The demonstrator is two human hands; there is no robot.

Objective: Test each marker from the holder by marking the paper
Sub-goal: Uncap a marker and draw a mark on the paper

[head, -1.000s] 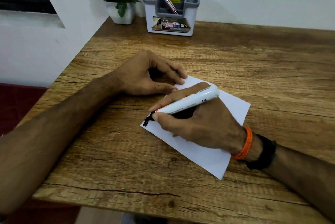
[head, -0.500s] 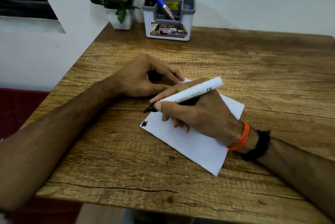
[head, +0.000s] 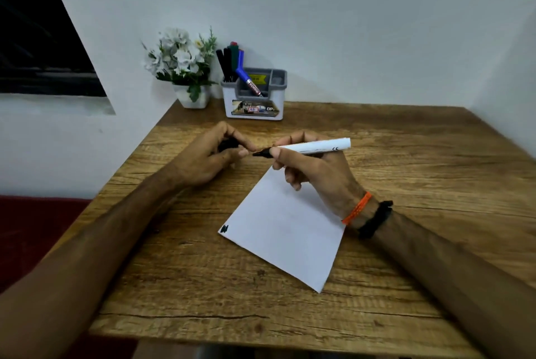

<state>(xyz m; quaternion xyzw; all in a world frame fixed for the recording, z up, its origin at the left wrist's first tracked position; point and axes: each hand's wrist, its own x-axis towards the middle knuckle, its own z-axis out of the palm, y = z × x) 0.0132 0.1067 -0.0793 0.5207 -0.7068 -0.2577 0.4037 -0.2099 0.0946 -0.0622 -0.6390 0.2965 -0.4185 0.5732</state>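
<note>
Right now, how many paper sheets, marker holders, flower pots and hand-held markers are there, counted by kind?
White paper sheet: 1
Grey-and-white plastic marker holder: 1
White pot of white flowers: 1
White-barrelled marker, held by the right hand: 1
Total: 4

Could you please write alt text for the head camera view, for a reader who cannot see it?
Over a wooden table, a person's right hand holds a white marker, its black tip toward the left hand, which grips a dark cap. Below lies white paper with one black mark; a marker holder stands behind.
</note>
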